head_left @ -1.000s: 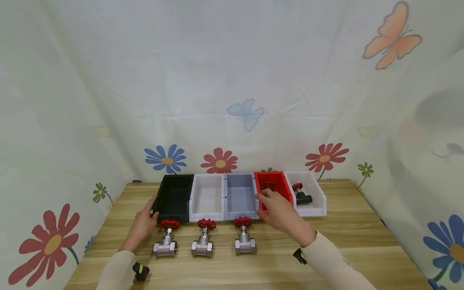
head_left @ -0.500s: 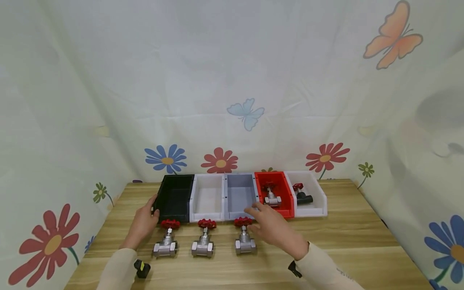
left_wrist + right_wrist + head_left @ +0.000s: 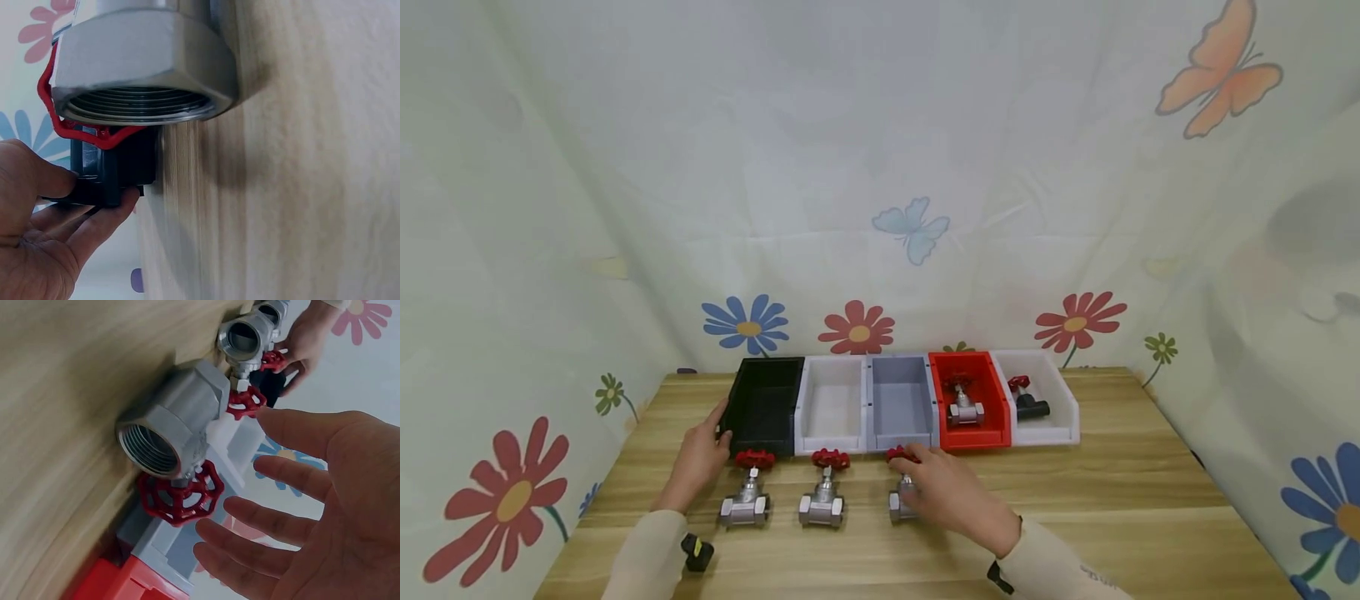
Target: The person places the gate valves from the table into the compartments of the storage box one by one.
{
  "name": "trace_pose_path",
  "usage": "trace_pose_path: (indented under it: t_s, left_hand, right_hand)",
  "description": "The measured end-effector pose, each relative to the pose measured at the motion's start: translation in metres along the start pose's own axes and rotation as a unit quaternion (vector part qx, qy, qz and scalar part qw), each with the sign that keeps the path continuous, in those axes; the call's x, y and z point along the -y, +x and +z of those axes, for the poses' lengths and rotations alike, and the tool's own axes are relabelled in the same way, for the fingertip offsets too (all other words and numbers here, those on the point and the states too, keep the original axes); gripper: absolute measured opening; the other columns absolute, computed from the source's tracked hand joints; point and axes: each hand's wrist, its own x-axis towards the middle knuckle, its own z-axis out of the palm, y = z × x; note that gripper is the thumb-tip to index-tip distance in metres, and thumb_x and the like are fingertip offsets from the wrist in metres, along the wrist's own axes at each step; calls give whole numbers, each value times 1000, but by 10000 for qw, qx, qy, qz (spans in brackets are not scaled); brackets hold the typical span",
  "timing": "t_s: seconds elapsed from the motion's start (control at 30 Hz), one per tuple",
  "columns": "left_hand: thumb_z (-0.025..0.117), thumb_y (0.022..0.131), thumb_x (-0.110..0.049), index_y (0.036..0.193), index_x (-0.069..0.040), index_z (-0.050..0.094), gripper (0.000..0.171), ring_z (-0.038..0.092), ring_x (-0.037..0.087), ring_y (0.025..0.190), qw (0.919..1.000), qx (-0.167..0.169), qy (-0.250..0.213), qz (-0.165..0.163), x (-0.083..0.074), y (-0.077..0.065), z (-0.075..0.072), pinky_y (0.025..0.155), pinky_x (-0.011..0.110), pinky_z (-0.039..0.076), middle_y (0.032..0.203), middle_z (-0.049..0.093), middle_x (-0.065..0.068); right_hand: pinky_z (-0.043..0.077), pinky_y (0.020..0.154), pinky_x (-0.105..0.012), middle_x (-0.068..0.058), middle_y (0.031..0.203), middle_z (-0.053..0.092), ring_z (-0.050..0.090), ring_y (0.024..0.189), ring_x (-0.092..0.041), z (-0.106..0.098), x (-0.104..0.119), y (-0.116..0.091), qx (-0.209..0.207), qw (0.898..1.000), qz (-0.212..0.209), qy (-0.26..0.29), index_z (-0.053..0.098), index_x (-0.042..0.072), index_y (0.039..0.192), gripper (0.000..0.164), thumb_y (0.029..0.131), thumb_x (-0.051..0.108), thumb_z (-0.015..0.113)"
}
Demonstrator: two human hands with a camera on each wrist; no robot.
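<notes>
My right hand (image 3: 951, 496), fingers spread, hovers over the rightmost gate valve (image 3: 901, 505) on the table. In the right wrist view, the fingertips come close to that valve's red handwheel (image 3: 181, 494), and nothing is between thumb and fingers. At the far left my left hand (image 3: 698, 458) holds the side of the black bin (image 3: 763, 412); its thumb and fingers pinch the wall in the left wrist view. Two more steel valves with red handwheels stand on the table, a left one (image 3: 745, 505) and a middle one (image 3: 822, 505).
Right of the black bin, in one row, are a white bin (image 3: 832, 404), a grey bin (image 3: 901, 400), a red bin (image 3: 977, 438) and another white bin (image 3: 1052, 435). The red one contains a valve (image 3: 965, 411); the last contains a black pipe fitting (image 3: 1032, 407) with a red handle.
My right hand has moved from the red bin left and toward me, to the rightmost table valve. The valve in the red bin now shows fully. My left hand has stayed at the black bin.
</notes>
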Motion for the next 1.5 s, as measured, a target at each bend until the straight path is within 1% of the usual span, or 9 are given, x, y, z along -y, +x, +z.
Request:
trace_pose_path:
  t_s: [0.07,0.17,0.23,0.33,0.57,0.8,1.07,1.33,1.5]
  left_hand:
    - [52,96,-4,152,2,28,61,56,51,118,10000,3,-7,-18,0,0,0,96,62,45,132,51,40]
    - [52,97,-4,153,1,27,62,57,50,117,10000,-8,-12,-41,1,0,0,96,62,46,132,51,40]
    - [52,97,-4,153,1,28,62,61,48,110,10000,-15,2,-27,2,0,0,92,60,48,132,52,40]
    - [53,97,-4,153,1,28,62,62,45,107,10000,4,6,-26,4,-1,0,92,59,49,132,52,39]
    - [53,97,-4,153,0,28,62,54,51,120,10000,-17,-33,-14,4,1,4,98,62,44,134,50,40]
    - [52,97,-4,152,1,29,61,54,51,121,10000,-67,-37,-20,4,3,4,99,62,44,134,49,40]
    - [52,97,-6,153,-2,28,61,55,51,119,9999,-52,-65,-103,2,5,3,99,63,43,135,49,40]
    - [52,97,-6,154,-2,26,63,54,50,121,9998,66,-121,-129,6,1,7,100,62,43,138,47,39]
    - [52,97,-6,154,-2,27,62,54,52,119,9999,-23,-96,-80,7,0,7,99,63,43,135,48,40]
  right_hand:
    - [56,85,-42,-5,126,61,64,103,-24,4,0,0,-31,9999,-87,-101,65,24,128,41,88,30,73]
    - [56,86,-41,-4,124,63,65,104,-23,10,0,0,8,9995,-223,-209,65,22,127,41,88,30,73]
    - [56,85,-40,-3,122,64,65,101,-22,13,0,0,83,9993,-280,-228,66,21,127,41,88,31,73]
    - [56,82,-37,-2,119,65,66,98,-19,18,0,-2,124,9991,-345,-219,66,21,125,40,87,32,74]
    - [55,71,-33,0,117,63,65,93,-18,25,0,-7,-75,9984,-458,-322,68,23,119,35,86,32,75]
    - [56,75,-35,0,121,65,64,102,-22,27,0,-7,-22,9984,-508,-233,67,22,121,37,85,28,76]
    - [57,78,-36,-2,128,64,65,105,-23,29,-1,-3,107,9987,-456,-184,66,22,126,44,83,26,78]
    - [56,83,-39,-1,131,63,64,111,-23,39,-1,-3,388,9984,-405,-99,64,23,128,48,83,27,78]
    - [57,78,-39,0,132,62,63,112,-25,44,-1,0,423,9984,-372,-85,62,25,129,49,83,27,78]
